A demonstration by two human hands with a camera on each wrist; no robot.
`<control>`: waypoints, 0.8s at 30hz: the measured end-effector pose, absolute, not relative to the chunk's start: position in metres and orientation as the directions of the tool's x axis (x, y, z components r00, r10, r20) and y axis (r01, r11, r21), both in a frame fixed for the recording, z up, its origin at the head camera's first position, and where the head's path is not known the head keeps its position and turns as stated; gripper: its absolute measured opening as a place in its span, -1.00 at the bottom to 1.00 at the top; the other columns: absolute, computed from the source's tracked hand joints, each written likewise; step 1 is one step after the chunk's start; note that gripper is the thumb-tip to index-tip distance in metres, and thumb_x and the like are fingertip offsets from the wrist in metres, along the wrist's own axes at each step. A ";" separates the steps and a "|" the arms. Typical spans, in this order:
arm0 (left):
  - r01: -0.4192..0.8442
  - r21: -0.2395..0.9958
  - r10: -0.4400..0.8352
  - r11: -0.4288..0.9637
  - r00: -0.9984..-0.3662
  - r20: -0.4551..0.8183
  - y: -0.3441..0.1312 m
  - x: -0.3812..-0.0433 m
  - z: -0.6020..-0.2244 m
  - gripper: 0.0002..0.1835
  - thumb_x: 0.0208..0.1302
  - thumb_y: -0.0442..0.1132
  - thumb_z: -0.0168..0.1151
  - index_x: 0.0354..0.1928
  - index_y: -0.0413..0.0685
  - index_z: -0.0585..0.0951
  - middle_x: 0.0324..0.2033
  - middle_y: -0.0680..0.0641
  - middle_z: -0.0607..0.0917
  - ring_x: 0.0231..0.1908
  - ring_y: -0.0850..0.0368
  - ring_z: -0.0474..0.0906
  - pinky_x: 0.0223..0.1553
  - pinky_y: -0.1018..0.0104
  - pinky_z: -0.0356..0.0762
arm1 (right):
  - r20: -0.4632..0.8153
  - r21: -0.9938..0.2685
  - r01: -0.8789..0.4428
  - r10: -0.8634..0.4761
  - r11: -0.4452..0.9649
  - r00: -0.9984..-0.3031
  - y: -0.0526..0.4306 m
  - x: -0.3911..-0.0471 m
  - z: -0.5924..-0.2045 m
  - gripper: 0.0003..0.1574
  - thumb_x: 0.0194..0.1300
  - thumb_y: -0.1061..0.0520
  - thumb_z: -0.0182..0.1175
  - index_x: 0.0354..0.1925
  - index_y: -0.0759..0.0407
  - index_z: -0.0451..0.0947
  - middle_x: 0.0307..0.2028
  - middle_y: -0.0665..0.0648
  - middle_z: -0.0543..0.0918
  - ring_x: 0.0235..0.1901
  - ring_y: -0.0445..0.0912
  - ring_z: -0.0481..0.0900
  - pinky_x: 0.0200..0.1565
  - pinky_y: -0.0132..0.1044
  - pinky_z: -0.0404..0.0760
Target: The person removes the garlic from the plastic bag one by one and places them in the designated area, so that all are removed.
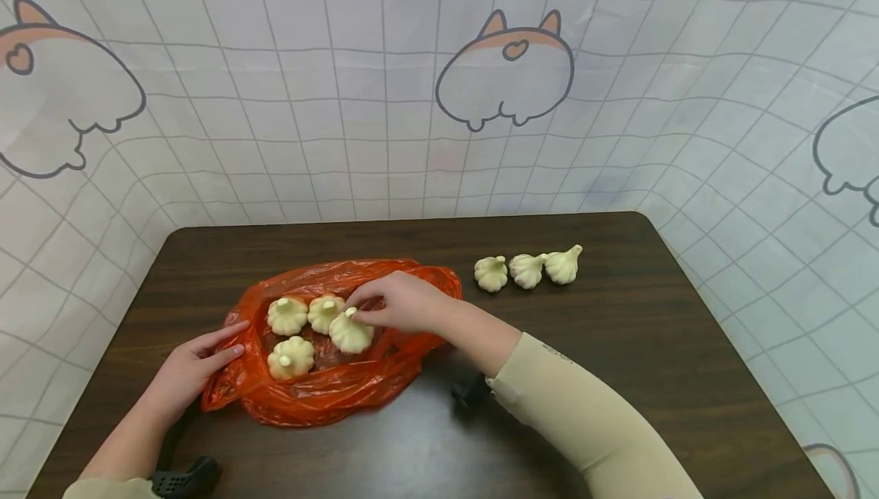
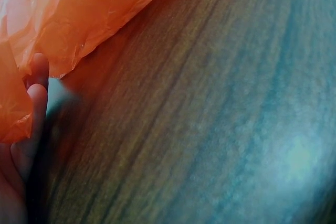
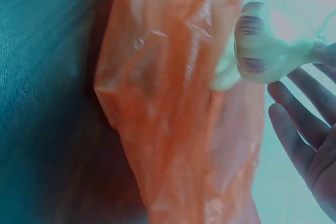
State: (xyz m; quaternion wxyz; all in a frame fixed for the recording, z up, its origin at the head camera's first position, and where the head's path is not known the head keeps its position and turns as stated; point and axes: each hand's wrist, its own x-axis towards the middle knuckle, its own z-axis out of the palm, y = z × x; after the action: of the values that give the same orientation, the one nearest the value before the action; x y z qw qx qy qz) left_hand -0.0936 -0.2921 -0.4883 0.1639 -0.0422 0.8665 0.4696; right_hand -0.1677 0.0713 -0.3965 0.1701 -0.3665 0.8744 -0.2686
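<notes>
An orange-red plastic bag (image 1: 330, 404) lies spread on the table with its mouth facing up. Its left edge is held by my left hand (image 1: 195, 377), and folds of plastic cover part of the fingers (image 2: 39, 69) in the left wrist view. My right hand (image 1: 405, 302) pinches a garlic bulb (image 1: 352, 333) by its stem, over the bag's opening. In the right wrist view this bulb (image 3: 262, 51) shows purple streaks on its base, and the other fingers spread below it. Three more bulbs sit inside the bag, among them a garlic bulb (image 1: 291, 358) at the front left.
Three garlic bulbs stand in a row right of the bag, the middle garlic bulb (image 1: 526, 271) beside the rightmost. The dark wooden table (image 1: 659, 377) meets a white gridded curtain (image 1: 384, 117) at its back and sides. Black wrist gear (image 1: 185, 478) shows near the left forearm.
</notes>
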 end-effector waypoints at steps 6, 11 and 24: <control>-0.226 0.802 0.084 0.553 -0.943 -0.323 -0.293 -0.094 -0.490 -0.22 0.37 0.24 0.13 0.48 -0.04 0.30 0.43 -0.41 0.20 0.39 -0.42 0.11 0.11 0.03 0.53 | -0.053 -0.643 -0.501 -0.685 0.580 -0.726 0.094 -0.170 -0.383 -0.74 0.39 -0.08 0.25 0.02 -0.20 0.69 -0.14 -0.23 0.69 -0.47 -0.19 0.51 -0.31 -0.35 0.50; -0.220 0.805 0.085 0.551 -0.945 -0.316 -0.294 -0.095 -0.492 -0.23 0.37 0.23 0.14 0.47 -0.04 0.31 0.43 -0.40 0.21 0.39 -0.40 0.12 0.00 0.36 0.51 | 0.008 -0.661 -0.483 -0.639 0.574 -0.769 0.122 -0.174 -0.376 -0.76 0.39 -0.03 0.25 0.00 -0.11 0.70 -0.13 -0.18 0.71 -0.29 -0.22 0.57 -0.21 -0.32 0.55; -0.219 0.815 0.087 0.537 -0.946 -0.312 -0.295 -0.094 -0.493 -0.23 0.37 0.22 0.16 0.47 -0.03 0.31 0.42 -0.41 0.22 0.38 -0.39 0.14 -0.06 0.43 0.53 | 0.093 -0.688 -0.401 -0.475 0.605 -0.875 0.220 -0.173 -0.375 -0.81 0.37 0.04 0.28 -0.06 -0.06 0.72 -0.19 -0.08 0.72 -0.32 -0.16 0.61 -0.30 -0.26 0.60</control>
State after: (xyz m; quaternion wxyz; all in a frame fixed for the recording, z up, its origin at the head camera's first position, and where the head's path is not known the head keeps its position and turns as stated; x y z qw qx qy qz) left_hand -0.0938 -0.2953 -0.4931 0.1595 -0.0382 0.8620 0.4796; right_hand -0.1726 0.2199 -0.3752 0.0496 -0.2447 0.8945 -0.3710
